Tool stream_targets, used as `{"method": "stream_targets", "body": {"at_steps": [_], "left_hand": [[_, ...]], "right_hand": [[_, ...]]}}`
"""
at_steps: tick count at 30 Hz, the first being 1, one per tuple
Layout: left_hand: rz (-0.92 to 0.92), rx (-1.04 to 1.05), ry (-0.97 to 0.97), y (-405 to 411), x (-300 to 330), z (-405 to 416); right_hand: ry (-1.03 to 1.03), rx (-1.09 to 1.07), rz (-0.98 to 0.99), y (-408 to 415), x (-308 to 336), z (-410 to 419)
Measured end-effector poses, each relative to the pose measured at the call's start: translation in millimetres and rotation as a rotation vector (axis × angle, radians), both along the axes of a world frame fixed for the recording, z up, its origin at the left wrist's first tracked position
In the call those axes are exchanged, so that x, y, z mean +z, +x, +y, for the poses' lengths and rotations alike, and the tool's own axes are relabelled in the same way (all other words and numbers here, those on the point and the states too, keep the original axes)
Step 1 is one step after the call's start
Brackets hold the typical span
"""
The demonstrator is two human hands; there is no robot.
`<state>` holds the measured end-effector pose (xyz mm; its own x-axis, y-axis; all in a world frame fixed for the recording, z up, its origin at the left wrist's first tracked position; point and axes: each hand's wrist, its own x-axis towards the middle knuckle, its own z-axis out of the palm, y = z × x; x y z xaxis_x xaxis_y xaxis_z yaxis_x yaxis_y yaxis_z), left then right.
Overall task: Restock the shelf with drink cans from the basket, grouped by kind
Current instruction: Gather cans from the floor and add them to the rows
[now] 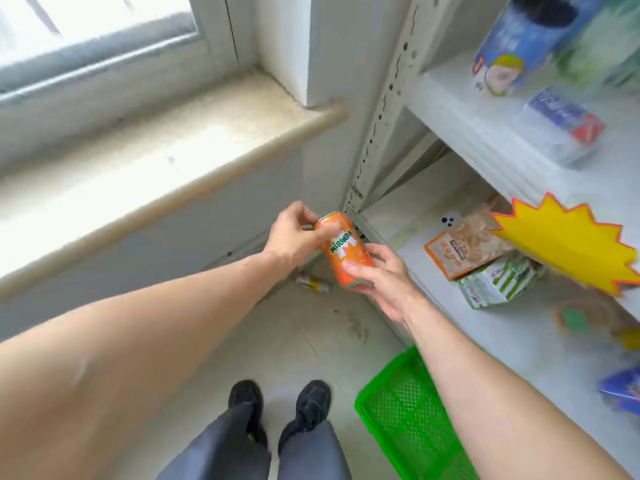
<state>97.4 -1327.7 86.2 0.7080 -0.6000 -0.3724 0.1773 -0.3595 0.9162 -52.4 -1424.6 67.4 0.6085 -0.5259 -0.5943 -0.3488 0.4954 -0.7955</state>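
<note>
Head view, single frame; all places given relative to the orange can.

Item 1. Orange can (346,251), count one, labelled MIRINDA. Held in the air between both hands, tilted: its top end points up and to the left, its base down and to the right. It touches no shelf.

Item 2. Left hand (294,237), count one. Closed around the can's upper end, fingers over the top rim, thumb on the side.

Item 3. Right hand (381,278), count one. Clamped on the can's lower end, thumb across the base edge, fingers behind.

Item 4. Lower shelf (408,216), to the right of the can and just beyond it. The right hand lies nearer the shelf; judged, it is the likelier one to set the can down. The long axis would need bringing upright first.

Item 5. Green basket (398,410), count one, below the can and to the right, on the floor. Its contents are hidden by the right forearm; cans remaining cannot be counted.

Item 6. Other goods on the lower shelf, right of the can: brown packet (460,251), one; green-and-white carton (498,282), one. No other drink cans are clearly visible there; blurred items further right cannot be identified.

Item 7. Yellow starburst tag (568,244), one, on the upper shelf edge.
</note>
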Motion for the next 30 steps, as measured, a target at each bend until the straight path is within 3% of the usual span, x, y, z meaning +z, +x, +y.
{"method": "stream_targets", "body": {"at_steps": [3, 7, 14, 21, 30], "left_hand": [[-0.043, -0.102, -0.064, -4, 52, -4], [-0.072, -0.24, -0.144, -11, 109, -9], [-0.012, -0.445, -0.299, -26, 175, 0], [-0.097, -0.818, -0.255, -39, 205, 1], [-0.115, -0.726, -0.4, -63, 213, -12]], "right_hand": [[-0.035, 0.108, -0.026, -6, 48, -3], [-0.045, 0.079, -0.071, -14, 102, 1], [-0.169, -0.047, -0.121, -32, 169, 9], [-0.365, -0.261, -0.158, -37, 217, 3], [-0.537, -0.441, 0.032, -33, 244, 14]]}}
